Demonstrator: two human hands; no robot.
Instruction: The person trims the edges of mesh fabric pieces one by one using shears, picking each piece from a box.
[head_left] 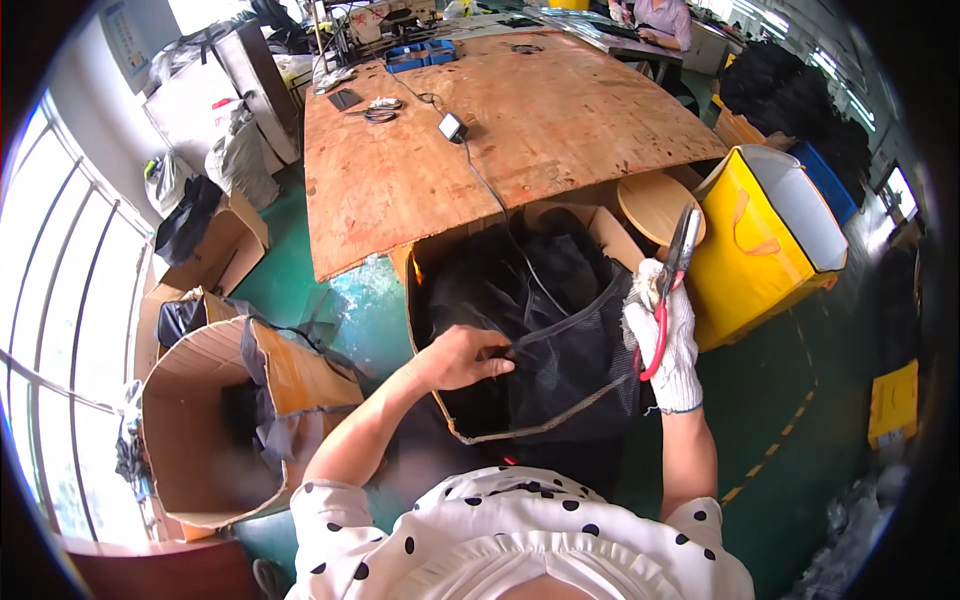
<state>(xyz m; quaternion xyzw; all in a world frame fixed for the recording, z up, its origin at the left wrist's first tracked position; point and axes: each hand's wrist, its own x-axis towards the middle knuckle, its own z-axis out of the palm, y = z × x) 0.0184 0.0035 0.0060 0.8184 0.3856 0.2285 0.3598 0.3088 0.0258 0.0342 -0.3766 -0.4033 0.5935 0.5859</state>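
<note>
My bare left hand pinches the trimmed edge of a black mesh piece. The mesh is spread over the near part of a cardboard box heaped with more black mesh fabric. A grey-brown band runs along the piece's lower border toward my right hand. That hand wears a white knitted glove and is closed around red-handled shears, blades pointing up and away from me. Whether its fingers also hold the mesh cannot be made out.
A worn wooden table stands beyond the box, carrying a cabled device and blue trays. A yellow bag and a round wooden board are at the right. Another open carton sits left. Someone works far back.
</note>
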